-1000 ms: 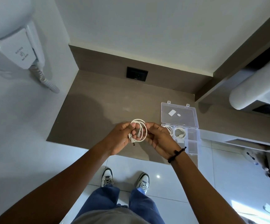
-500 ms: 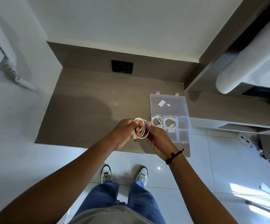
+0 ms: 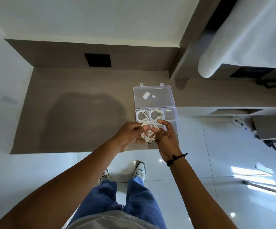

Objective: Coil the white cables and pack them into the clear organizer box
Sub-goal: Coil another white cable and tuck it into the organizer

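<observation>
Both hands grip one coiled white cable above the desk's front edge: left hand pinching, right hand loosely fingering; clear organizer box lies open just behind at the right edge, two coils in its rear compartments; desk's left half bare.

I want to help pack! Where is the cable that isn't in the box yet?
In the head view, the coiled white cable is held between the left hand and right hand, just in front of the open clear organizer box.
</observation>
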A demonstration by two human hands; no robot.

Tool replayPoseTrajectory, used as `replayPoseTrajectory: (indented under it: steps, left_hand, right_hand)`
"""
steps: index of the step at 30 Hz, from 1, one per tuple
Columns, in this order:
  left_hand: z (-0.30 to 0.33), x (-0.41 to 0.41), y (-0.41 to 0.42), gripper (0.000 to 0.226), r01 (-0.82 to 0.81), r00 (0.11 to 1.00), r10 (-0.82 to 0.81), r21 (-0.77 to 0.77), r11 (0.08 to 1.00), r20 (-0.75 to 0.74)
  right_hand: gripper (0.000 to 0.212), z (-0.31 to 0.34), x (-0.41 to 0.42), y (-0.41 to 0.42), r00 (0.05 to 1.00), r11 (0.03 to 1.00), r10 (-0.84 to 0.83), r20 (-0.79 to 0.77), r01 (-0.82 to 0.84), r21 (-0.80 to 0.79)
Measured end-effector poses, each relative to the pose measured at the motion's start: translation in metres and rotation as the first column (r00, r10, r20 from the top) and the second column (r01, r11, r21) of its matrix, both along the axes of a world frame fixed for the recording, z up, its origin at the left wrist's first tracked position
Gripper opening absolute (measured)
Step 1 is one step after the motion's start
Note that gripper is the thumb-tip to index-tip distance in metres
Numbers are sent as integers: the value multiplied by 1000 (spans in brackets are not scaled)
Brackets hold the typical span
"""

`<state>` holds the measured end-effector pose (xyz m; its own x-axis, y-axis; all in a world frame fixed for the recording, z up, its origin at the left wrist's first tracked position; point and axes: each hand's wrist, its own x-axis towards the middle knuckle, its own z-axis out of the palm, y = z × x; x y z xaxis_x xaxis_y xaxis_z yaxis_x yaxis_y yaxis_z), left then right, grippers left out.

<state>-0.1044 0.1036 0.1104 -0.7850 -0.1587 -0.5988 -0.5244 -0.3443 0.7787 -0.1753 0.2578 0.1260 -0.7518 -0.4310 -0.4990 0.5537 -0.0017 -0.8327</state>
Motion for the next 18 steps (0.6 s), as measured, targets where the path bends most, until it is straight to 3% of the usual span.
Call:
replayPoseTrajectory:
  steps: [3, 5, 9, 12, 15, 18]
  left_hand:
    - [-10, -16, 12, 24, -13, 1000, 13, 44, 999, -3]
    - [-15, -28, 20, 20, -120, 992, 118, 33, 992, 54]
    - [-25, -52, 32, 7, -291, 944, 296, -54, 955, 144]
    - [-34, -64, 37, 12, -334, 921, 350, -115, 935, 172]
    - [-48, -70, 41, 11, -305, 923, 341, -200, 931, 178]
    - [-61, -74, 37, 15, -195, 961, 258, -417, 888, 99]
  right_hand:
    - [29, -2, -12, 14, 1000, 999, -29, 11, 29, -26]
    - [28, -7, -20, 21, 999, 999, 15, -47, -12, 50]
    - [46, -14, -41, 39, 953, 952, 278, -124, -256, 169]
    - [66, -19, -50, 41, 852, 871, 463, -243, -386, 304]
    - [58, -33, -58, 37, 778, 833, 496, -385, -301, 463]
    - [45, -48, -73, 37, 770, 809, 480, -421, -205, 550]
